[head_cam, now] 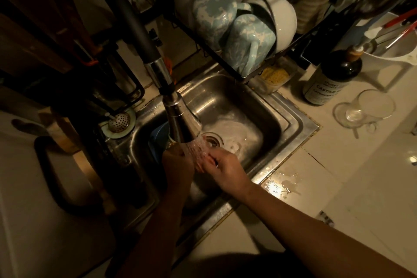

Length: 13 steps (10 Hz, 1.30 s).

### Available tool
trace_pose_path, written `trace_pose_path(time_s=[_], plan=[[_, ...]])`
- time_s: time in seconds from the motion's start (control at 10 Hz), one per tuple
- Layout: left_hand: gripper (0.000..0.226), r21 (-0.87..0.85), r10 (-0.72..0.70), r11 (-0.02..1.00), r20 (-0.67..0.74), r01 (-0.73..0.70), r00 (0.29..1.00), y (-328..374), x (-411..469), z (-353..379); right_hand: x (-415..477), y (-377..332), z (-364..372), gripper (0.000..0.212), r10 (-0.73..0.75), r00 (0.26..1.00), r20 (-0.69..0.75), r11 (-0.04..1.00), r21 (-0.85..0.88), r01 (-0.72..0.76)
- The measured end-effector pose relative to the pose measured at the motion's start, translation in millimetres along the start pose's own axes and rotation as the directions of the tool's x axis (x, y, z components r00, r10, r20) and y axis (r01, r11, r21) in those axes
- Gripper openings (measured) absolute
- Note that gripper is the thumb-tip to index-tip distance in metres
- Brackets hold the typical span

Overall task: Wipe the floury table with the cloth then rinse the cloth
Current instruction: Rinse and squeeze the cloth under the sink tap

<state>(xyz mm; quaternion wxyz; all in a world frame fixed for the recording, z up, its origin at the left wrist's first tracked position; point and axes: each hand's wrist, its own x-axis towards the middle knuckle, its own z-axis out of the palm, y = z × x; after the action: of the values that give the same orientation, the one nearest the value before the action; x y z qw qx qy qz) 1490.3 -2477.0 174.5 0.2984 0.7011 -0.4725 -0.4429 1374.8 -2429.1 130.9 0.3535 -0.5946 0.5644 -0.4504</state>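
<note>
Both my hands are over the steel sink, under water running from the tap's spray head. My left hand and my right hand meet under the stream, fingers curled around something small and reddish, the cloth, mostly hidden by water and fingers. Milky water pools around the drain.
A dish rack with mugs and bowls overhangs the sink's back. A dark soap bottle and a tipped glass cup stand on the white tiled counter at right, where a puddle lies. Dark utensils and a strainer plug sit at left.
</note>
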Motion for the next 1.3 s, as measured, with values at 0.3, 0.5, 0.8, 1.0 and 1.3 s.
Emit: trace_pose_path(time_s=[0.3,0.5,0.8,1.0,1.3], plan=[[0.034,-0.226,-0.056,0.972,0.018,0.058,0.998,-16,9,1,1,14,-2,0.022,0.196,0.980,0.044,0.972,0.127,-0.200],[0.035,-0.496,-0.204,0.832,0.140,0.247,0.969,-6,9,0,3,16,-3,0.011,0.425,0.892,0.151,0.826,0.337,-0.451],[0.034,-0.335,-0.122,0.929,0.128,0.159,0.984,-11,8,-14,-5,12,-12,0.042,0.496,0.798,0.342,0.185,0.856,-0.482],[0.017,-0.079,-0.010,0.997,0.022,0.011,1.000,-12,8,-17,-1,21,-9,0.038,0.438,0.894,-0.093,0.841,0.394,-0.371],[0.018,0.134,0.175,0.973,0.112,-0.189,0.978,-32,0,2,11,5,0,0.020,0.322,0.925,-0.204,0.931,0.247,-0.269]])
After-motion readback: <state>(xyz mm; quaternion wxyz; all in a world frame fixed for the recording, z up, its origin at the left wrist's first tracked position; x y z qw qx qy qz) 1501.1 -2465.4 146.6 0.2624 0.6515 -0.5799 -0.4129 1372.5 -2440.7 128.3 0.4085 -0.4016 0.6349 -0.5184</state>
